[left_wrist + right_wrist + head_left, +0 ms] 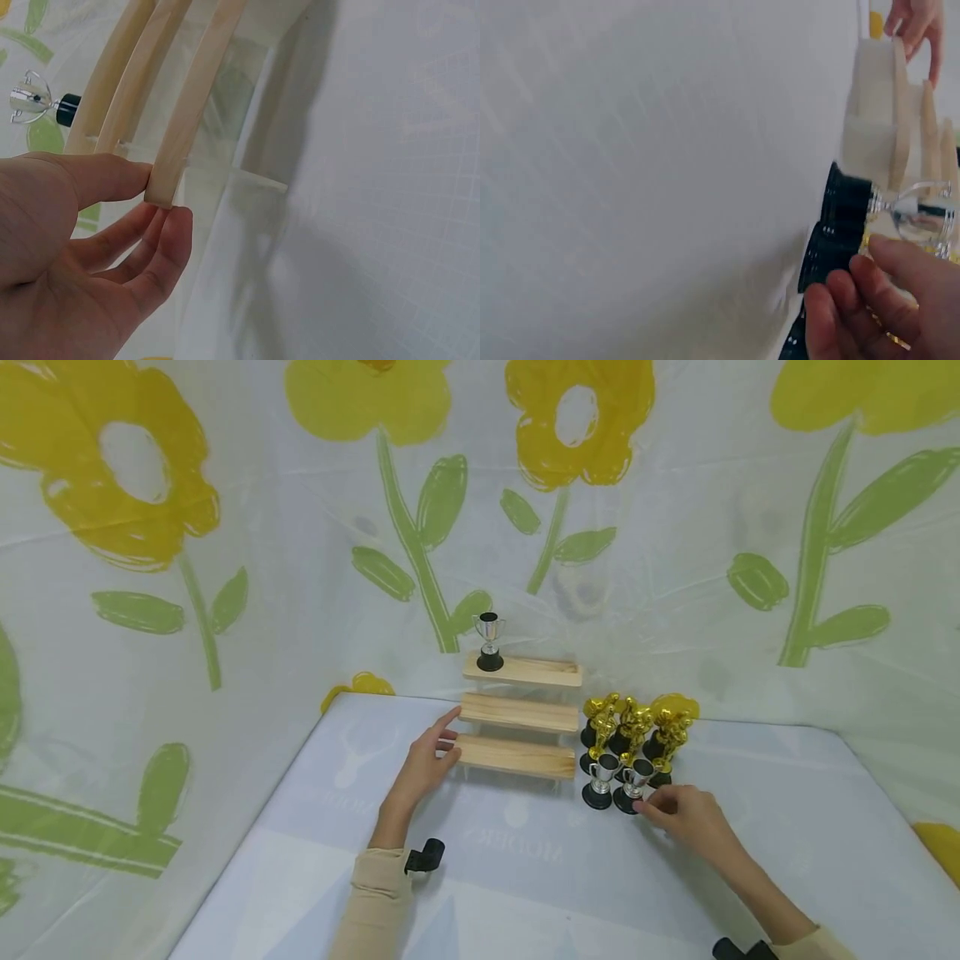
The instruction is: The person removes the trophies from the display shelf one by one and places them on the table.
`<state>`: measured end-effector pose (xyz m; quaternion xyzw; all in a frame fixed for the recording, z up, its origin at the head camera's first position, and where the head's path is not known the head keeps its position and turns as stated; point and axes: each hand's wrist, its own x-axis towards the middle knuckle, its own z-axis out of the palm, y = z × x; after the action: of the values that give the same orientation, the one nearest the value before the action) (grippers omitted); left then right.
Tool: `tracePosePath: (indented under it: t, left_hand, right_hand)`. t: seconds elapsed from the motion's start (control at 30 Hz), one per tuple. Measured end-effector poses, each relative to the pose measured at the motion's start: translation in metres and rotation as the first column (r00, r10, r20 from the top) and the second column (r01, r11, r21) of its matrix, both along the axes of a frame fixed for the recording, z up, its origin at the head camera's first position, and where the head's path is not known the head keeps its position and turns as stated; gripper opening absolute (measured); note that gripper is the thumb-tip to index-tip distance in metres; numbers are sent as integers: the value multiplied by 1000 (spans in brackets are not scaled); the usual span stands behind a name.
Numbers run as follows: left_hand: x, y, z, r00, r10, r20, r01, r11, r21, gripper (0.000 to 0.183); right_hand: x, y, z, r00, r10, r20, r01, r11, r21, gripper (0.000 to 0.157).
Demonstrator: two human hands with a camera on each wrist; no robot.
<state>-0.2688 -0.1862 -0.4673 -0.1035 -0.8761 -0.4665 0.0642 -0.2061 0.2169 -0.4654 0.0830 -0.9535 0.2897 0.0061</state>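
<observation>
At the left end of a three-tier wooden display shelf (517,755), my left hand (427,766) holds the lowest plank (191,112), thumb on one face and fingertips at its end. One silver trophy cup (489,631) with a black base stands upright on the top tier, towards its left. Right of the shelf, two more silver cups, a left one (601,779) and a right one (634,783), stand on the table. My right hand (693,818) is beside the right cup, fingertips close to its black base (829,260), loosely bent; contact is unclear.
Several gold figure trophies (602,727) on black bases cluster behind the two silver cups. A pale cloth covers the table (517,893). A flower-printed curtain (660,568) hangs right behind the shelf. Clear supports (259,178) hold up the planks.
</observation>
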Motion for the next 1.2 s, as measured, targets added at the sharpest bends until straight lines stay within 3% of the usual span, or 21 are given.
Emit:
tracePosePath:
  t: [0.13,0.27,0.47,0.7,1.2]
  left_hand:
    - [0,-2,1,1000,-3,-10,3,1000,5,68]
    - [0,-2,-2,1000,-7,-18,7,1000,6,68]
    - [0,-1,-4,1000,-5,-1,5,1000,8,68]
    - [0,-1,0,1000,-4,1,4,1000,-4,68]
    - [0,-1,0,1000,-1,-1,1,1000,-12,69]
  right_hand:
    - [1,-13,-6,989,143,-29,-144,989,-24,17]
    - [1,-25,-10,971,232,-58,-236,970,-61,24]
    - [-1,-32,-11,972,227,-65,-232,970,-71,32]
    - [-2,-33,-8,967,240,-80,-246,966,-75,31]
    - [0,-47,14,940,329,-92,-335,939,-71,28]
